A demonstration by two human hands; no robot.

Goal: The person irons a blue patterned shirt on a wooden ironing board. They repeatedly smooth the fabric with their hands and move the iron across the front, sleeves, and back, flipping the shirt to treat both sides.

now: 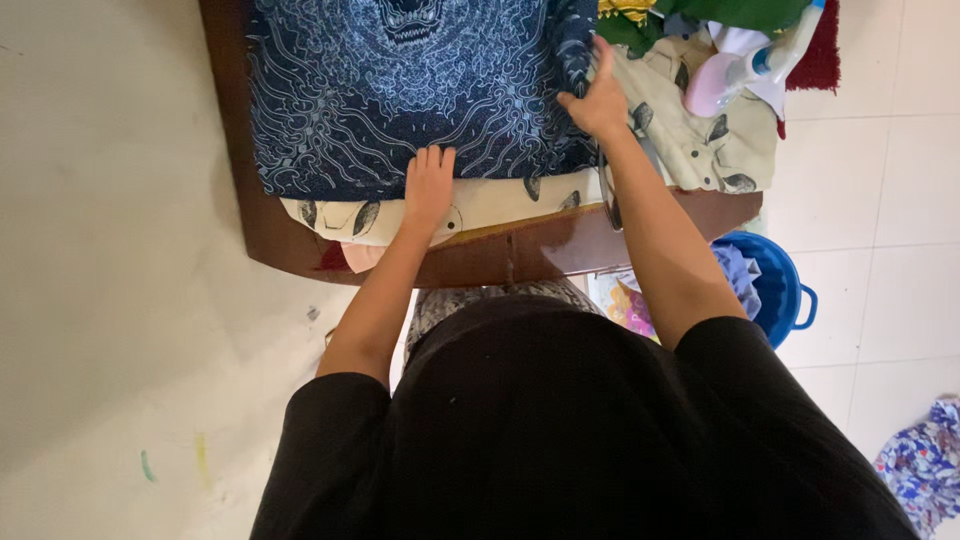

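Note:
A dark blue cloth with a pale swirling print lies spread flat on a brown wooden table. My left hand rests flat on its near edge, fingers together and pointing away from me. My right hand presses on the cloth's right edge with its fingers apart, holding nothing. Under the blue cloth lies a cream cloth printed with dark leaf shapes, showing at the near edge and to the right.
A pile of green, yellow and white clothes and a pink and white iron sit at the table's far right. A blue plastic basket with clothes stands on the tiled floor at right. Another patterned cloth lies at the lower right.

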